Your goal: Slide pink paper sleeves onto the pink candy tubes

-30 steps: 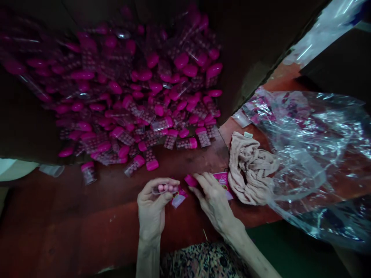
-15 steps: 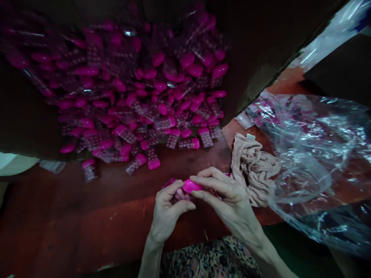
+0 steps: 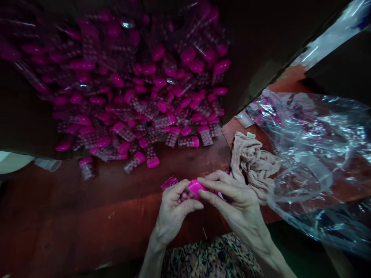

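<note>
My left hand [image 3: 174, 212] grips a small clear tube of pink balls [image 3: 185, 197], and a magenta cap [image 3: 195, 187] sits on its end. My right hand [image 3: 237, 197] holds that cap between thumb and fingers, so both hands meet around the tube. A small pink printed packet [image 3: 169, 182] lies just beyond my left hand, touching it or nearly so. Above my hands, a big heap of similar magenta-capped tubes [image 3: 124, 88] fills a dark cardboard box and spills onto the table.
Loose tubes [image 3: 87, 168] lie on the reddish-brown table [image 3: 87, 208], near a clear plastic cup [image 3: 48, 165]. To the right are a crumpled beige nylon cloth [image 3: 253, 164] and a large clear plastic bag [image 3: 307, 154] holding pink packets. My patterned clothing [image 3: 208, 258] shows below.
One second ago my hands were apart, the left holding the tube and the right at the cap. Now they are together, with the cap on the tube.
</note>
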The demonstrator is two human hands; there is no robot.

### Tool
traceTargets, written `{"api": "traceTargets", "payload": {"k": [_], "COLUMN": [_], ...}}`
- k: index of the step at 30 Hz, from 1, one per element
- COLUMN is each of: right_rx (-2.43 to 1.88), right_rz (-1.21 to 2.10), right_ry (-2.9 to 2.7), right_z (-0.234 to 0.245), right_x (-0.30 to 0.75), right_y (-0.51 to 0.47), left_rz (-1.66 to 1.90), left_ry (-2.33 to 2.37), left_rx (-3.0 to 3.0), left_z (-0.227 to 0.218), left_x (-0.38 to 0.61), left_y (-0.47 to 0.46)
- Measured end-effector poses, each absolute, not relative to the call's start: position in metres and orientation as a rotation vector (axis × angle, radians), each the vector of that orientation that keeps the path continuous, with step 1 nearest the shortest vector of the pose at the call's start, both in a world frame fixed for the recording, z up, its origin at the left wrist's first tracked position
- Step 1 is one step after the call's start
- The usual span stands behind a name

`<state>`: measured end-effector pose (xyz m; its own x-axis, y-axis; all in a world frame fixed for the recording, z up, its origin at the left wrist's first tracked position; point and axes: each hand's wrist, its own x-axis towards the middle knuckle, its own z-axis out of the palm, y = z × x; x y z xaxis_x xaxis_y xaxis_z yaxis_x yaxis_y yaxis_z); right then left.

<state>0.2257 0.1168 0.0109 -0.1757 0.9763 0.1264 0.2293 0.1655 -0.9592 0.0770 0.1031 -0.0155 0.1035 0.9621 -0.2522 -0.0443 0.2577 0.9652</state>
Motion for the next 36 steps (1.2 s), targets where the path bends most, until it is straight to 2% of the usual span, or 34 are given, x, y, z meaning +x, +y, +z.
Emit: {"api": "traceTargets", "payload": {"k": [5, 15, 21, 27, 32, 36], "right_rx": [-1.159, -1.110, -1.194, -1.304, -1.303, -1.185], "right_rz": [0.973, 0.798, 0.687, 0.753, 0.516, 0.185], "right_ry": [-1.628, -1.822, -2.003, -2.057, -2.126, -2.116], "right_z": [0.013, 0.018, 0.014, 0.007, 0.013, 0.012], "right_x": [0.227, 0.238, 0.237, 0.224, 0.220, 0.218], "right_y": [0.115, 0.110, 0.103, 0.101, 0.097, 0.092], "left_rz": [1.046, 1.053, 1.052, 1.014, 0.901, 0.821], "left_ry": [1.226, 1.349, 1.187, 1.104, 1.038, 1.265], "left_rx": [0.894, 1.080, 0.740, 0.479, 0.532, 0.818], "left_z": [-0.016, -0.012, -0.003, 0.008, 0.011, 0.016], "left_x": [0.087, 0.091, 0.098, 0.095, 0.083, 0.076], "left_y": [0.096, 0.087, 0.087, 0.095, 0.091, 0.083]}}
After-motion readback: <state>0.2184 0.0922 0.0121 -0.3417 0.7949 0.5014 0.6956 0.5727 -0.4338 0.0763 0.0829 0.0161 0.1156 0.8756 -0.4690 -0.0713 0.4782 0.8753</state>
